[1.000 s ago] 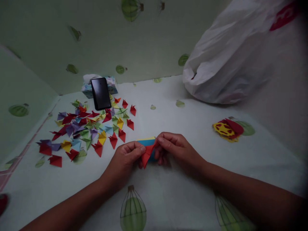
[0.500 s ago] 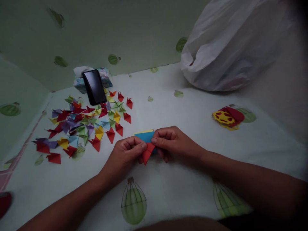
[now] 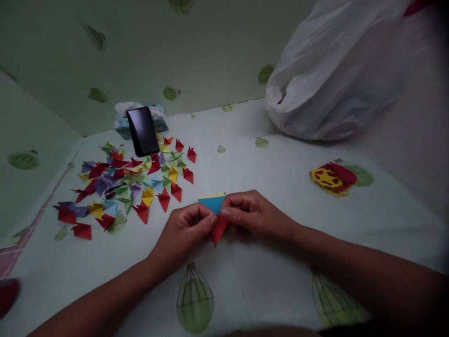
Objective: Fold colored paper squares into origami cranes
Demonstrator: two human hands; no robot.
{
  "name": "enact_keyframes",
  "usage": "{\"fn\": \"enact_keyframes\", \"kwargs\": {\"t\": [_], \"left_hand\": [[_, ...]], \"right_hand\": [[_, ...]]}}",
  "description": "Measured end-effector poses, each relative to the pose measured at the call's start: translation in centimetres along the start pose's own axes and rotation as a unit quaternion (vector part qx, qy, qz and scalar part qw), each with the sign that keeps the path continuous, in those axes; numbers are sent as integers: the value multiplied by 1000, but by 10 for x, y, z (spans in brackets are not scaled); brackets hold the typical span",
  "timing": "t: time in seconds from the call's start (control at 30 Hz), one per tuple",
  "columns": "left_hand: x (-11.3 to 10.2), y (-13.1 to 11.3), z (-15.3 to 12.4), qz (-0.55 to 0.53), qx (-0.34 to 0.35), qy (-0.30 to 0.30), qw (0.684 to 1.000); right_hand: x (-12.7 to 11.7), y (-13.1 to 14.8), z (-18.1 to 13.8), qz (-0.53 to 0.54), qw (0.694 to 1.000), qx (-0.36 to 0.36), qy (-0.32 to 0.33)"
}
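Observation:
My left hand point(image 3: 185, 231) and my right hand point(image 3: 250, 215) meet over the table's middle, both pinching a small folded red paper piece point(image 3: 219, 229) whose point hangs down between them. Thumbs and forefingers are pressed together on its top edge. Just behind the hands lies a small stack of paper rectangles point(image 3: 212, 202), blue on top with a yellow edge showing. To the left spreads a pile of folded paper triangles point(image 3: 126, 185) in red, purple, yellow, green and blue.
A black phone point(image 3: 142, 131) leans on a tissue pack point(image 3: 157, 122) at the back left. A big white plastic bag point(image 3: 336, 70) fills the back right. A red and yellow paper shape point(image 3: 332, 179) lies at the right. The balloon-print cloth point(image 3: 266, 262) covers the table.
My hands stay together on the red piece; the fingertips have closed tighter over its top, hiding more of it. The view has shifted slightly.

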State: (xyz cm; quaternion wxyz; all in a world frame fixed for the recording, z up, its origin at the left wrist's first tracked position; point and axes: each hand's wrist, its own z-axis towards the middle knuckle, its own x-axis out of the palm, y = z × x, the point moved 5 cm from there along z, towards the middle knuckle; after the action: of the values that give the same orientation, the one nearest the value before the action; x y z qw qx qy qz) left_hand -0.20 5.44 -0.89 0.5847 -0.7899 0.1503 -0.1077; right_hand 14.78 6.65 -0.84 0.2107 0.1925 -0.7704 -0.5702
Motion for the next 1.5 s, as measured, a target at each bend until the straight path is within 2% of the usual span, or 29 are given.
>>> {"fn": "enact_keyframes", "kwargs": {"t": [0.1,0.3,0.57,0.77,0.9,1.03,1.2,1.3,1.5], "left_hand": [[1,-5,-1,38,33,-5,999],[-2,-3,0,13,30,-27,999],[-3,-6,-1,3,70,-27,997],[-1,-2,2,-53,48,-12,997],[1,-1,2,-50,42,-9,998],[1,-3,-1,-25,66,-15,997],[-1,-8,-4,58,101,-20,993],[-3,-9,-4,87,105,-31,990],[-2,-6,0,-6,77,-10,997]], "right_hand": [[1,-1,0,-17,1000,-18,8],[-2,7,-2,-146,979,-128,-58],[4,-9,1,-29,999,-34,-2],[1,-4,-1,-21,997,-55,-47],[2,-3,-2,-6,997,-54,-62],[3,-3,-3,0,997,-61,-53],[9,-6,-1,-22,999,-35,1],[9,-7,-1,-6,1000,-25,12],[4,-8,0,10,999,-36,-18]]}}
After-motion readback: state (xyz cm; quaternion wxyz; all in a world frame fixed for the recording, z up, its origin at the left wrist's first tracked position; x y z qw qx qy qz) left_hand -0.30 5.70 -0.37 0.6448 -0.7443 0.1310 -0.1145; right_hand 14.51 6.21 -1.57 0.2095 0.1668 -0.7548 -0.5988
